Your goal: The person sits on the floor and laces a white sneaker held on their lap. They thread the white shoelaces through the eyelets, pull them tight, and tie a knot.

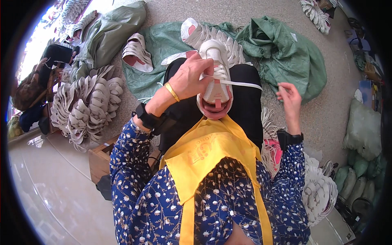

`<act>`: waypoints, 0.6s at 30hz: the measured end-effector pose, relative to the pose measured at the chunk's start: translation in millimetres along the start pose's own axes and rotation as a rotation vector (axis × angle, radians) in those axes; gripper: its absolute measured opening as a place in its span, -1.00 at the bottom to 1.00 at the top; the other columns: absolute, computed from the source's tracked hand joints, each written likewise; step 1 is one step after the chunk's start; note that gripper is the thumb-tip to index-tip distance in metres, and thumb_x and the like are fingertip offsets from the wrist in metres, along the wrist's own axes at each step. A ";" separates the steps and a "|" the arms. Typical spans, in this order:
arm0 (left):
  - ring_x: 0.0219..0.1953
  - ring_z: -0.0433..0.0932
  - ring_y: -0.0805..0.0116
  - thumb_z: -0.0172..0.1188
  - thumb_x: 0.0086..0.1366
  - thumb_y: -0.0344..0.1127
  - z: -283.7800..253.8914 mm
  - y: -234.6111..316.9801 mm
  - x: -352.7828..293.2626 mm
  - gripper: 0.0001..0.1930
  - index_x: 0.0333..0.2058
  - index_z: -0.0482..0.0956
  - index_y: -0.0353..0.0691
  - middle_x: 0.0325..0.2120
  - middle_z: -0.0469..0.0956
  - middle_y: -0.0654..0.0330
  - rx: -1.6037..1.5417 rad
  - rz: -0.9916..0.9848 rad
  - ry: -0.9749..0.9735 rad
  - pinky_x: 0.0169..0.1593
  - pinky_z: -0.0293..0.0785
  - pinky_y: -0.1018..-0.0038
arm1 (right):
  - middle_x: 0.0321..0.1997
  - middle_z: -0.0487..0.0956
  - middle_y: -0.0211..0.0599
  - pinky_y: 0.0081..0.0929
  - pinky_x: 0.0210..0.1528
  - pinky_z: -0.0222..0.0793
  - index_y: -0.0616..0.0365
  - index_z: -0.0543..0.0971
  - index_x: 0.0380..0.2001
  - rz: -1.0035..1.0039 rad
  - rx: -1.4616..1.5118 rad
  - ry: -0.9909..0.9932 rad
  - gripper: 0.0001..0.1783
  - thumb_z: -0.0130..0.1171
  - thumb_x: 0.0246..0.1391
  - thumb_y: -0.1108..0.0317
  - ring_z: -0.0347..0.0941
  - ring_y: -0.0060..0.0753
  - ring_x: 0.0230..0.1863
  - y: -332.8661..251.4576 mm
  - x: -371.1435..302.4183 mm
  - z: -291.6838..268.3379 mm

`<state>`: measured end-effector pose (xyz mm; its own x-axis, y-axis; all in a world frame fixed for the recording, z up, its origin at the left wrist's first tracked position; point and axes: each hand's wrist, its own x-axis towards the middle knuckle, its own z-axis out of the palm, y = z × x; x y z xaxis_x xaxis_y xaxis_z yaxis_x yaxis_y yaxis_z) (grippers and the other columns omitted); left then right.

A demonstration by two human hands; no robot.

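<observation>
A white sneaker with pink lining [214, 96] rests between my thighs, its toe pointing away and its heel toward my yellow apron [204, 149]. My left hand [188, 77] is closed over the left side of the sneaker, thumb and forefinger pinching the white shoelace [241, 84]. One length of that lace runs across the tongue and out to the right, over my black trouser leg. Off to the right, apart from the sneaker, my right hand [290, 97] is raised before a green sack [292, 61]. Its fingers curl in toward the thumb; anything between them is too small to tell.
Several white shoe uppers [220, 38] lie ahead on a green sheet [161, 41]. Bundled uppers [87, 106] are heaped on the left near a wooden box [100, 159]. More bundles [316, 192] stand at the right, with a pale stuffed bag [363, 130] beyond.
</observation>
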<state>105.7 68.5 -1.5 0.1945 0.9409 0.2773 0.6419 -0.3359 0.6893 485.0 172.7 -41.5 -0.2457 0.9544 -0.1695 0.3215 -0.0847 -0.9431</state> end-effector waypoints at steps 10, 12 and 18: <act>-0.34 0.46 0.52 0.19 0.30 -0.49 -36.8 28.2 -4.7 -0.94 -0.30 0.49 -0.30 -0.44 0.48 0.31 -0.432 -0.212 -0.075 -0.18 0.44 0.50 | -0.28 0.66 -0.45 -0.66 -0.27 0.50 0.24 0.60 -0.03 -0.095 0.144 -0.737 -0.78 0.20 0.29 0.44 0.53 -0.73 -0.33 -106.5 2.5 138.6; -0.32 0.42 0.58 0.17 0.38 -0.45 -42.4 23.4 -11.1 -0.95 -0.26 0.47 -0.27 -0.40 0.45 0.37 -0.568 -0.252 -0.062 -0.18 0.39 0.57 | -0.37 0.61 -0.55 -0.70 -0.32 0.44 0.23 0.62 -0.16 -0.095 0.208 -0.800 -0.86 0.25 0.28 0.40 0.47 -0.79 -0.38 -114.6 -1.2 148.0; -0.35 0.34 0.63 0.19 0.44 -0.37 -44.7 17.8 -27.3 -0.89 -0.27 0.46 -0.23 -0.41 0.40 0.40 -0.854 -0.381 0.072 -0.24 0.30 0.65 | -0.62 0.32 -0.69 -0.69 -0.59 0.00 0.08 0.43 -0.58 -0.089 0.023 -0.560 -0.56 0.16 0.39 0.14 0.13 -0.86 -0.61 -96.4 11.0 81.3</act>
<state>78.6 34.9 33.1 0.0188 0.9987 -0.0474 -0.1148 0.0493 0.9922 376.9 168.1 24.3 -0.7207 0.6611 -0.2088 0.2585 -0.0231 -0.9657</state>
